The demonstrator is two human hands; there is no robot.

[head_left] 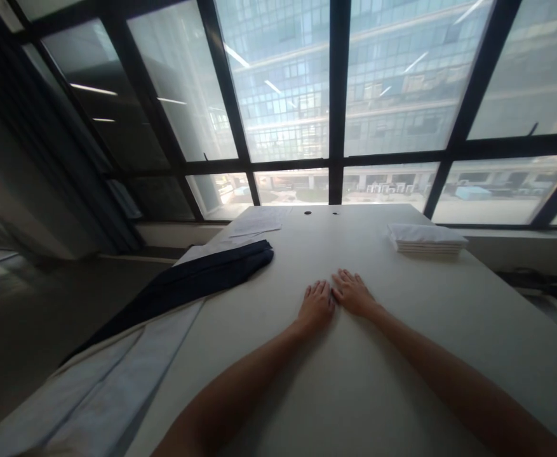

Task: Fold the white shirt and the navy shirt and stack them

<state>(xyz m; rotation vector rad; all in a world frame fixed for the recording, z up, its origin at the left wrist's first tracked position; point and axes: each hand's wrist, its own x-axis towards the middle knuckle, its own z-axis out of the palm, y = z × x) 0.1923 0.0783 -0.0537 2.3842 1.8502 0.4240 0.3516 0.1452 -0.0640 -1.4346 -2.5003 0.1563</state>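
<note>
Quietly, the left hand (pixel 317 303) and the right hand (pixel 353 293) are laid open, palms down, on the white surface (pixel 354 387); a stack of folded white cloth (pixel 428 241) is set farther right (dark fabric (pixel 187 282) is spread leftward).

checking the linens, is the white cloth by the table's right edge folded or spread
Folded: the white cloth forms a compact stack on the table, layered edges showing.

Hands (pixel 317 306) on tbl (pixel 349 387), cloths (pixel 206 273) L, cloth stack (pixel 428 240) R, windows (pixel 282 95) behind
</note>
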